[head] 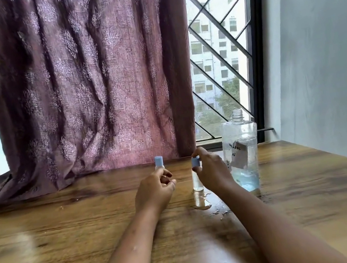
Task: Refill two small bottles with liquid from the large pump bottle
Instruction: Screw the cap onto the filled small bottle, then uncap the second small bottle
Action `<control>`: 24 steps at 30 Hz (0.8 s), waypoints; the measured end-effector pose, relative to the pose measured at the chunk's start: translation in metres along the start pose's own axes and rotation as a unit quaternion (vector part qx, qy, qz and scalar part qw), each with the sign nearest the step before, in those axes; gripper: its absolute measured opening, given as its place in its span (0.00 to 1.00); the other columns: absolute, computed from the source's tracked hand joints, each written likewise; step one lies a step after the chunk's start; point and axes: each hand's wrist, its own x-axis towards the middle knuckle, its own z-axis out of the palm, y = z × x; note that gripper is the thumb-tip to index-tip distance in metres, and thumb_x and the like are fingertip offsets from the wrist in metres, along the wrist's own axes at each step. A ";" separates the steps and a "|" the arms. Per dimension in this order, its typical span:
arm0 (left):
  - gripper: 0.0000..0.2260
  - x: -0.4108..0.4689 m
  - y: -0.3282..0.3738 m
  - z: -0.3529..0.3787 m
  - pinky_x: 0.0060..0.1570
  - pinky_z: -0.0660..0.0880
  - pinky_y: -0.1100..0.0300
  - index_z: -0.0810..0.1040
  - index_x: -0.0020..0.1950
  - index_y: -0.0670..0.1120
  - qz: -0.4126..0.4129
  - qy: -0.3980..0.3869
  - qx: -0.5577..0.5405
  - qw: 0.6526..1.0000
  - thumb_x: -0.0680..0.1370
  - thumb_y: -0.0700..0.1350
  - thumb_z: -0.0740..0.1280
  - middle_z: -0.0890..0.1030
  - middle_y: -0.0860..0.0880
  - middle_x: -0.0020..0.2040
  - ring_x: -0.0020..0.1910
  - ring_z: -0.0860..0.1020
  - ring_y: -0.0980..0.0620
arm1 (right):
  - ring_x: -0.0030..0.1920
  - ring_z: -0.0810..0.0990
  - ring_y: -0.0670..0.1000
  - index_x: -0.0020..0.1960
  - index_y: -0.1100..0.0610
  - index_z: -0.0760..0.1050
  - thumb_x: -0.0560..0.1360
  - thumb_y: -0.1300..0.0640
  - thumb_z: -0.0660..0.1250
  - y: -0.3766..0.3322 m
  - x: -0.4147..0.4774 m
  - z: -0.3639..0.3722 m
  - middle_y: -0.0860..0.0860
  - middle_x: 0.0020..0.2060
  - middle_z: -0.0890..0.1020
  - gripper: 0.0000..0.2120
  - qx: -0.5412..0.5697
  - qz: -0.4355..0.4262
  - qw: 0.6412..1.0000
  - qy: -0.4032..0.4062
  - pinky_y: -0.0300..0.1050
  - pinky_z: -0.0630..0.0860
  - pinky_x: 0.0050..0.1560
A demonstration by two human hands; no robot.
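Note:
Two small clear bottles with light blue caps stand upright on the wooden table (71,240). My right hand (212,170) pinches the blue cap of the nearer small bottle (197,181), which holds clear liquid. The other small bottle (159,162) stands further back and to the left, just beyond my left hand (155,191). That hand has its fingers curled loosely and holds nothing. The large clear bottle (242,142) stands at the right with its neck open and no pump on it. It carries a torn label and bluish liquid low down.
Spilled liquid (205,205) pools on the table around the nearer small bottle and trails toward the right. A purple patterned curtain (82,89) hangs behind the table. A barred window (221,54) and a pale wall (319,49) close the right side.

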 end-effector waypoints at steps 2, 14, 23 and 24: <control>0.06 0.001 -0.001 -0.001 0.43 0.77 0.59 0.78 0.48 0.53 -0.015 0.018 0.022 0.999 0.72 0.51 0.68 0.82 0.56 0.41 0.41 0.80 0.56 | 0.46 0.78 0.58 0.52 0.53 0.71 0.73 0.63 0.64 -0.002 -0.001 0.000 0.55 0.48 0.80 0.11 -0.004 -0.001 1.000 0.001 0.47 0.73 0.41; 0.04 0.004 -0.005 0.001 0.40 0.77 0.58 0.78 0.46 0.53 -0.049 0.053 0.043 0.996 0.72 0.50 0.67 0.84 0.53 0.43 0.43 0.81 0.50 | 0.53 0.78 0.59 0.61 0.52 0.72 0.71 0.71 0.59 0.011 0.008 0.003 0.56 0.54 0.80 0.23 -0.029 0.030 0.999 0.011 0.47 0.71 0.45; 0.05 0.006 -0.007 0.003 0.42 0.78 0.57 0.78 0.46 0.52 -0.044 0.051 0.048 0.997 0.73 0.51 0.67 0.84 0.52 0.43 0.43 0.81 0.50 | 0.57 0.76 0.58 0.68 0.46 0.66 0.72 0.68 0.57 0.017 0.010 0.003 0.54 0.60 0.77 0.29 -0.036 0.057 0.997 -0.029 0.45 0.69 0.45; 0.05 0.006 -0.007 0.003 0.42 0.78 0.56 0.78 0.46 0.51 -0.044 0.053 0.047 0.997 0.73 0.51 0.67 0.84 0.52 0.43 0.43 0.81 0.50 | 0.57 0.76 0.57 0.69 0.48 0.66 0.72 0.67 0.58 0.016 0.009 0.002 0.54 0.61 0.76 0.28 -0.030 0.055 0.998 -0.024 0.46 0.71 0.47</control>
